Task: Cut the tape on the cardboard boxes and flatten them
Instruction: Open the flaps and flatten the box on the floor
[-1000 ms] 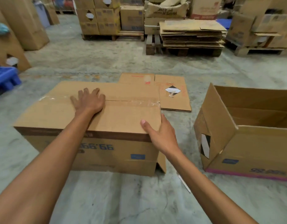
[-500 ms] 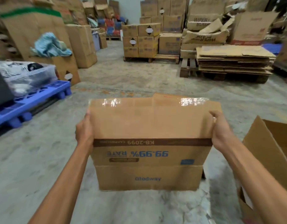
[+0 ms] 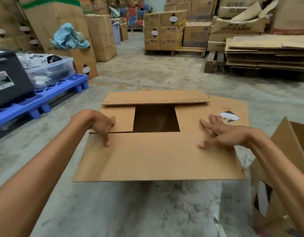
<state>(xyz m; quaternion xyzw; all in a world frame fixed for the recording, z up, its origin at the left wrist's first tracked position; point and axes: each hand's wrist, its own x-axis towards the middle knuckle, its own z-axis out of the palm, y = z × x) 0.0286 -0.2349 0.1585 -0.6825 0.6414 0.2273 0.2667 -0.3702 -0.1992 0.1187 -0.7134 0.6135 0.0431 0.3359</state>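
- Box (image 3: 156,156) in front of person, top flaps open, dark gap in the middle, nothing visible inside; not flat yet
- Left hand (image 3: 100,124) curled, fingertips pressing near flap, no grip
- Right hand (image 3: 221,134) spread flat on flap
- Second box (image 3: 283,177) at right, open, unflattened
- One flattened box (image 3: 233,108) lies behind

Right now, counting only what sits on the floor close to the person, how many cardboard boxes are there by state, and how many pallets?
Box with flaps open: 1
Flattened box: 1
Standing box at right: 1
Blue pallet: 1
Total: 4
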